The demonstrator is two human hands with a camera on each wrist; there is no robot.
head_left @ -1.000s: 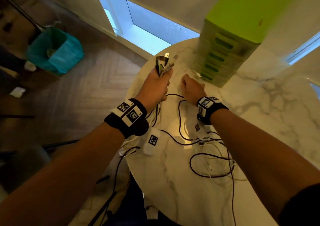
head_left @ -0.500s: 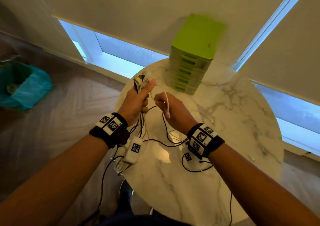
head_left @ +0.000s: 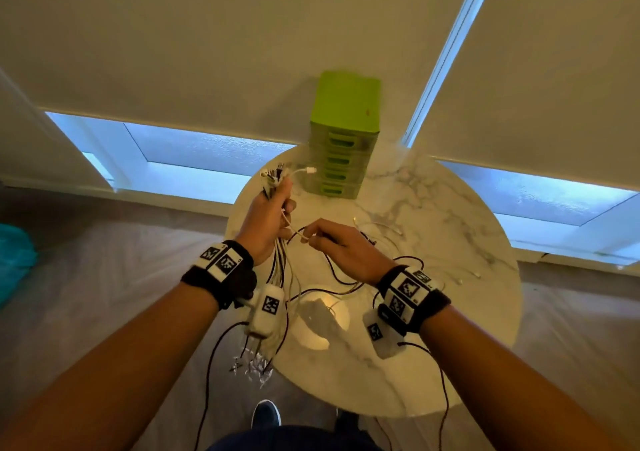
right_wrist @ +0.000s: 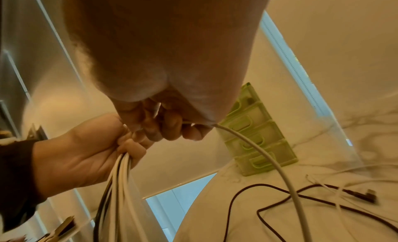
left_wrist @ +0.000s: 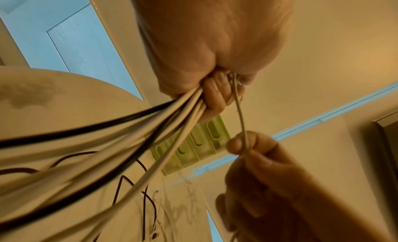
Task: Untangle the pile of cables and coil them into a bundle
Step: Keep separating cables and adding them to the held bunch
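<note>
- A bunch of white and black cables (head_left: 281, 263) is clamped in the left hand (head_left: 266, 222), fingers curled tight round it, above the near-left edge of the round marble table (head_left: 450, 312). The connector ends (head_left: 277, 173) stand up out of the fist, probably kept together so that the strands hang parallel and coiling can start from one end.
- A single white cable (head_left: 293, 229) is pinched between thumb and forefinger of the right hand (head_left: 346, 246), just right of the left hand; its other fingers are curled. The strand runs short and taut between the two hands, seemingly being drawn free of the tangle and fed into the bunch.
- The lower ends of the bunch (head_left: 254, 369) dangle off the near table edge.
- Loose black and white cables (head_left: 346, 277) remain sprawled on the table, partly under the right wrist, so the untangling is judged unfinished.
- A green drawer unit (head_left: 344, 139) stands at the far edge, apart from the work.
- No brand or readable writing is seen; only square black-and-white coded markers are carried on the wristbands (head_left: 221, 260).
</note>
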